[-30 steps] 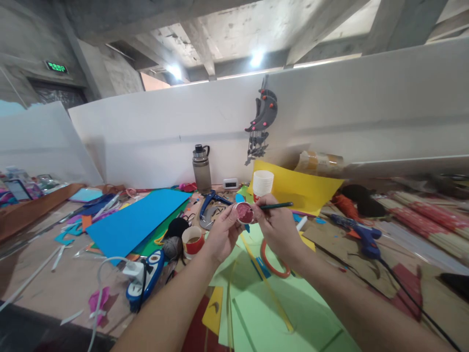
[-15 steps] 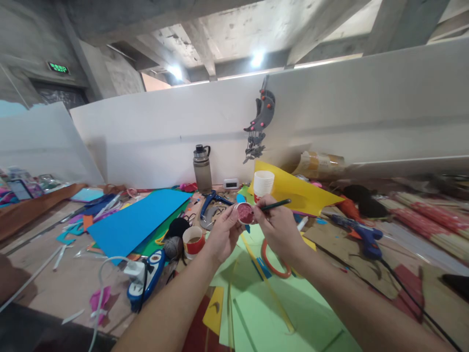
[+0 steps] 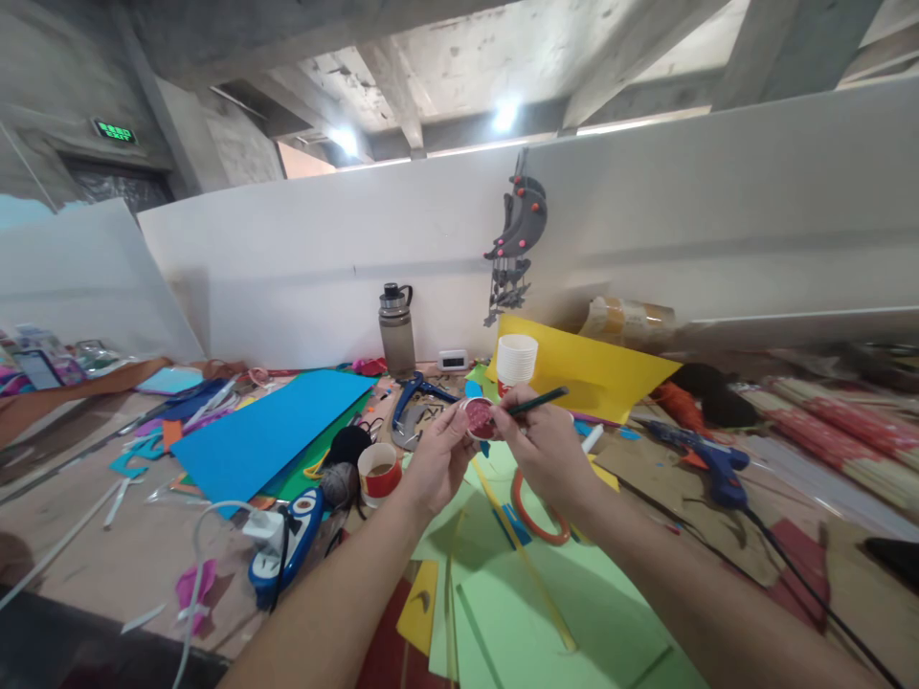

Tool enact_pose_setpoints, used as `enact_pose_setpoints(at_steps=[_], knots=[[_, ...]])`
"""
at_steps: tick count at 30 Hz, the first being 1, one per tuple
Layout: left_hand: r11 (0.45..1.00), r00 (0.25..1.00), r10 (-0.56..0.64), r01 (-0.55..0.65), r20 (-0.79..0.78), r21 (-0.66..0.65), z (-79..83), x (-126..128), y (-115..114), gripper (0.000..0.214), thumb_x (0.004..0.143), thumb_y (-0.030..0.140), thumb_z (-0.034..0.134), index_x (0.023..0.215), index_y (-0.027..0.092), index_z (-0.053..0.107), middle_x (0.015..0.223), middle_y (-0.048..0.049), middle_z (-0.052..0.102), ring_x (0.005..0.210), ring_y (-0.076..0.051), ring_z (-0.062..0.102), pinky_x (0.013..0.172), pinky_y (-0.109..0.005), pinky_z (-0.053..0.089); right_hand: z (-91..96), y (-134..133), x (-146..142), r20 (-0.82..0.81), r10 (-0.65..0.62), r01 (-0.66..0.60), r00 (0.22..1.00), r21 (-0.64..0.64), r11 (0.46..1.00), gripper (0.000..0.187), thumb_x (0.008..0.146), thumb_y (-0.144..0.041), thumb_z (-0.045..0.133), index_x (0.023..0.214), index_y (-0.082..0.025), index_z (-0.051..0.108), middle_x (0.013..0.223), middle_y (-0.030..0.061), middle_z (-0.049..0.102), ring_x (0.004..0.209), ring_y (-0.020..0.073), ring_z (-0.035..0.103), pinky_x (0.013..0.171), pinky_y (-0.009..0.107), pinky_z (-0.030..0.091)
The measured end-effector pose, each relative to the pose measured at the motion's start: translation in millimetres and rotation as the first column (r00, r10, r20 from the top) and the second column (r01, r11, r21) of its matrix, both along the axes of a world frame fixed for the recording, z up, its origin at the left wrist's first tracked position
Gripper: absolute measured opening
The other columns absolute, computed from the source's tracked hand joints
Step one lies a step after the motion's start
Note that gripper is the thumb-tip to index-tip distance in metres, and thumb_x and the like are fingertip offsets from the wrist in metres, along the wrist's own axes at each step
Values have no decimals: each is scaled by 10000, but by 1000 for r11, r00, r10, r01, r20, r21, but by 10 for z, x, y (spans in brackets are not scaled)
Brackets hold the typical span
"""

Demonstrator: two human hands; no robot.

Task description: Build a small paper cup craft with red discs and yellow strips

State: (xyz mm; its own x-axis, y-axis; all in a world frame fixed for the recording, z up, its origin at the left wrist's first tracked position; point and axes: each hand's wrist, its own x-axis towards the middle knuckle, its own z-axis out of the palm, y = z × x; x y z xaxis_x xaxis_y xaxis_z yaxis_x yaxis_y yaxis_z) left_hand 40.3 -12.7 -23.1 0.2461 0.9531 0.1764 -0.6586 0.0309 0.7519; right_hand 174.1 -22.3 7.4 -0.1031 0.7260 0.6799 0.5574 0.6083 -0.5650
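My left hand (image 3: 435, 462) pinches a small round white-rimmed disc with a red face (image 3: 478, 419) and holds it up above the table. My right hand (image 3: 547, 446) grips a thin dark brush or pencil (image 3: 538, 401), its tip resting on the red face. Both hands hover over light green paper sheets (image 3: 546, 603) and an orange ring (image 3: 531, 512) lying on them.
A stack of white paper cups (image 3: 516, 360) and a yellow sheet (image 3: 595, 368) lie behind the hands. A blue sheet (image 3: 269, 431), a red cup (image 3: 377, 473), a dark bottle (image 3: 396, 330), a blue glue gun (image 3: 707, 459) and scraps litter the table. A white partition stands behind.
The brush tip has shifted slightly across the red disc; both hands stay in about the same place.
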Motion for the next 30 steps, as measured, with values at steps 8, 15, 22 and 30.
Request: enact_pose_setpoints(at_steps=[8,15,22,30], knots=[[1000,1000,-5,5,12,-2,-20,1,7,237,767,311,624,942,152,641,915,-55,640,741,-97,565,672,-208,408,-4,-10,-10,-10,14,-14,1000,-17,1000,178,838,-295,461,686,-207,490,608,12,578,589,172,557,567,270,403],[1000,1000,-7,7,13,-21,-16,10,-4,274,733,329,657,944,153,645,917,-60,648,739,-110,571,673,-222,419,-7,-20,-30,-40,33,-33,999,-3,999,207,845,-313,461,680,-200,516,626,14,598,574,158,560,549,261,410],[999,999,-36,36,-9,5,-24,20,-14,272,744,329,645,961,164,642,894,-54,649,734,-112,573,670,-230,421,-22,-22,-35,-55,43,-45,998,-18,999,224,860,-333,456,697,-197,527,653,22,603,604,159,574,575,258,423],[999,999,-39,39,-15,24,-22,17,-24,253,773,322,615,966,159,637,916,-59,659,758,-121,593,677,-232,437,-45,-11,-49,-195,67,-83,978,-74,994,203,844,-345,490,712,-192,510,634,15,586,562,144,550,531,250,427]])
